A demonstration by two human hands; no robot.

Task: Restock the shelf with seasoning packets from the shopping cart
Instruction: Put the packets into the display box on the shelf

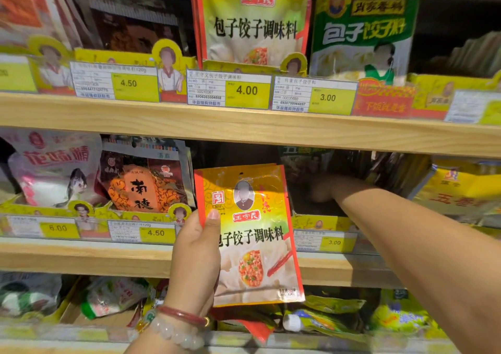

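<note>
The shelf (244, 128) runs in wooden tiers, each fronted by price tags (229, 90). Matching packets stand on the upper tier (252, 22). The left hand (195, 258) pinches a yellow packet (252, 234) by its left edge, thumb on front. It looks light, floppy and slick, so an edge grip suits. The right hand (322, 191) reaches into the dark middle bay; its grip cannot be told. Room there seems tight.

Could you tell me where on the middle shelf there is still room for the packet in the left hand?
A dark gap lies behind the held packet, between the orange pouch and the dark packets on the right. The right hand reaches into it. Left of it, the pouches crowd the shelf.
</note>
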